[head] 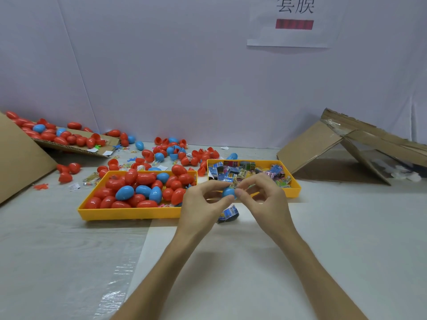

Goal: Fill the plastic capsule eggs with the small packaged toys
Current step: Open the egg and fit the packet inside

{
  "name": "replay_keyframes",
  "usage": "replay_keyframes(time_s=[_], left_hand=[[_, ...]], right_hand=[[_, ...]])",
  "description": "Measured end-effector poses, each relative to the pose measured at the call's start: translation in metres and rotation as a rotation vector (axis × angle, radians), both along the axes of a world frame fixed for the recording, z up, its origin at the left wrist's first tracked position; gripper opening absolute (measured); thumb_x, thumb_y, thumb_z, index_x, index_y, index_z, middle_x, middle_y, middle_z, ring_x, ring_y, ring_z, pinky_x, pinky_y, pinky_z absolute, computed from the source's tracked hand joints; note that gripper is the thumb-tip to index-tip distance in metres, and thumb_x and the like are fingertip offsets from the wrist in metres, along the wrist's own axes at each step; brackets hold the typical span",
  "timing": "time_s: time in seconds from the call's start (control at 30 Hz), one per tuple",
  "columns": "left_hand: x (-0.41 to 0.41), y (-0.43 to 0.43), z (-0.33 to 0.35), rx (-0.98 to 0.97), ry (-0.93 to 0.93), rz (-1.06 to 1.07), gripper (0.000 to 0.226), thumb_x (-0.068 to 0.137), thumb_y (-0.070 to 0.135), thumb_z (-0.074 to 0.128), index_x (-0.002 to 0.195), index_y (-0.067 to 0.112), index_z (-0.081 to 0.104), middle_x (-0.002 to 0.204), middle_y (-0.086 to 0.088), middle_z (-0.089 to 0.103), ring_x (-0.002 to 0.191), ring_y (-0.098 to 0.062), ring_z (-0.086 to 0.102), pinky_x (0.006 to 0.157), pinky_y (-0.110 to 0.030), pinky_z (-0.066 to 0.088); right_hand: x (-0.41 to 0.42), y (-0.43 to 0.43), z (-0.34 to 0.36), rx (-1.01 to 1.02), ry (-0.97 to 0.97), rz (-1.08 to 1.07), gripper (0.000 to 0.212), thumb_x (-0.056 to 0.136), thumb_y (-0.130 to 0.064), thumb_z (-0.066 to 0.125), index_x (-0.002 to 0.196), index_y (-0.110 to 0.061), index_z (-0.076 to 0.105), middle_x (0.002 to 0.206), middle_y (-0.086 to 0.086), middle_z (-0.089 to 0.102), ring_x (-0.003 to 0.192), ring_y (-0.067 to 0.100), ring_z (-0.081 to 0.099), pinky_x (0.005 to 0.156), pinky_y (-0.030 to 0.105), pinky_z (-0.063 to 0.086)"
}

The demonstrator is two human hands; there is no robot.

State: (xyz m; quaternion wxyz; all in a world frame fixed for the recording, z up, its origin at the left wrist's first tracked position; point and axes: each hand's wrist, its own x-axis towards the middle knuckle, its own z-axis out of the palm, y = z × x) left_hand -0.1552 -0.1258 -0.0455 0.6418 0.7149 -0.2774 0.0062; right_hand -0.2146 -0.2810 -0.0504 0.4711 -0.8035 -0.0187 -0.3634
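My left hand (203, 204) and my right hand (261, 199) meet over the table, both pinching a blue capsule egg (228, 192) between their fingertips. A small packaged toy (234, 184) sticks out at the egg's top, by my right fingers. Another packaged toy (228, 214) lies on the table just below my hands. The left yellow tray (129, 214) holds several red and blue eggs. The right yellow tray (293, 190) holds several packaged toys.
Loose red and blue eggs and egg halves (175, 153) litter the table behind the trays. A cardboard sheet (76, 144) at the back left carries more eggs. A collapsed cardboard box (346, 144) stands at the right. A white wall rises behind.
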Motion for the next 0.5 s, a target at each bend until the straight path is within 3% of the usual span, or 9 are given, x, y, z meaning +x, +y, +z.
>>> replay_keyframes(time_s=[0.07,0.2,0.27,0.37,0.5], left_hand=[[0.0005,0.0008,0.0020,-0.059,0.076,0.014,0.026,0.083,0.013,0.082,0.098,0.032,0.073,0.087,0.020,0.075,0.086,0.000,0.072,0.069,-0.013,0.054],[0.0007,0.0021,0.0051,-0.161,0.257,-0.013,0.024,0.083,0.012,0.081,0.097,0.030,0.074,0.090,0.014,0.078,0.088,-0.003,0.074,0.070,-0.014,0.055],[0.0001,0.0027,0.0053,-0.206,0.349,-0.044,0.022,0.083,0.013,0.080,0.101,0.026,0.075,0.094,0.007,0.079,0.091,-0.010,0.075,0.074,-0.018,0.058],[-0.0020,0.0026,0.0068,-0.305,0.491,-0.101,0.029,0.080,0.015,0.081,0.109,0.012,0.075,0.096,0.000,0.079,0.093,-0.018,0.076,0.075,-0.021,0.059],[-0.0036,0.0023,0.0086,-0.388,0.570,-0.152,0.040,0.068,0.022,0.081,0.106,0.009,0.074,0.099,-0.006,0.079,0.096,-0.022,0.076,0.074,-0.021,0.059]], right_hand=[[-0.0002,0.0021,-0.0002,-0.032,-0.032,0.009,0.017,0.084,-0.012,0.081,0.093,-0.023,0.072,0.102,-0.006,0.060,0.081,0.010,0.068,0.064,0.016,0.053],[-0.0003,0.0046,-0.0017,-0.146,-0.093,-0.020,0.032,0.078,-0.016,0.085,0.106,-0.024,0.074,0.109,-0.007,0.054,0.080,0.013,0.064,0.069,0.020,0.056],[0.0001,0.0058,-0.0034,-0.204,-0.142,-0.058,0.037,0.076,-0.015,0.087,0.110,-0.020,0.075,0.110,-0.003,0.052,0.083,0.010,0.061,0.075,0.016,0.052],[0.0001,0.0081,-0.0045,-0.265,-0.184,-0.102,0.042,0.075,-0.011,0.087,0.114,-0.017,0.075,0.114,0.002,0.051,0.092,0.010,0.060,0.084,0.014,0.048],[0.0002,0.0111,-0.0047,-0.324,-0.213,-0.131,0.044,0.079,-0.005,0.084,0.120,-0.016,0.074,0.113,0.000,0.051,0.095,0.018,0.061,0.085,0.018,0.052]])
